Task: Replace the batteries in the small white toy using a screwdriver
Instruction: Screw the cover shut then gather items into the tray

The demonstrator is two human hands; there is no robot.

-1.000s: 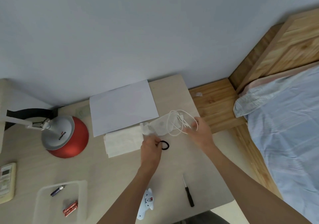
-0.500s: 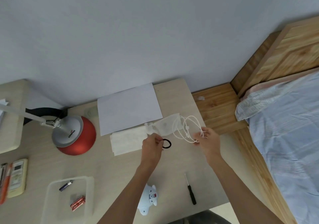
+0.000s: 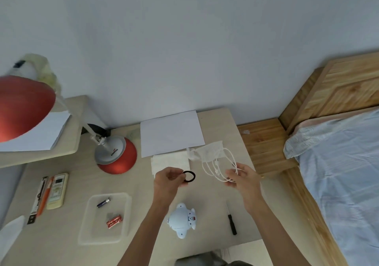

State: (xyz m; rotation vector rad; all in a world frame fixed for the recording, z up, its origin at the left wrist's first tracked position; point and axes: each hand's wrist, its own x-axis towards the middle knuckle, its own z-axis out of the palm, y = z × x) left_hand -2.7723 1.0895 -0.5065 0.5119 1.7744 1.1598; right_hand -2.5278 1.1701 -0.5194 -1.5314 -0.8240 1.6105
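Hands stay apart above the table [image 3: 215,192]: left hand [image 3: 167,180] pinches a black ring [image 3: 189,176], right hand [image 3: 244,178] grips white cords [image 3: 215,169]. Toy [image 3: 181,219] and screwdriver [image 3: 231,222] lie below them.

Two hands: left [image 3: 167,180], right [image 3: 245,178]. One white toy [image 3: 181,219], one screwdriver [image 3: 231,221], one clear tray [image 3: 105,217], one black ring [image 3: 189,176], one red lamp [image 3: 117,156], one remote [image 3: 57,190].

A single head-worn wide-angle view looks forward and steeply down from above the near edge of the surface [image 3: 82,183], facing the wall [image 3: 184,40]. Both forearms reach in from the bottom; the bed [image 3: 338,173] fills the right edge.
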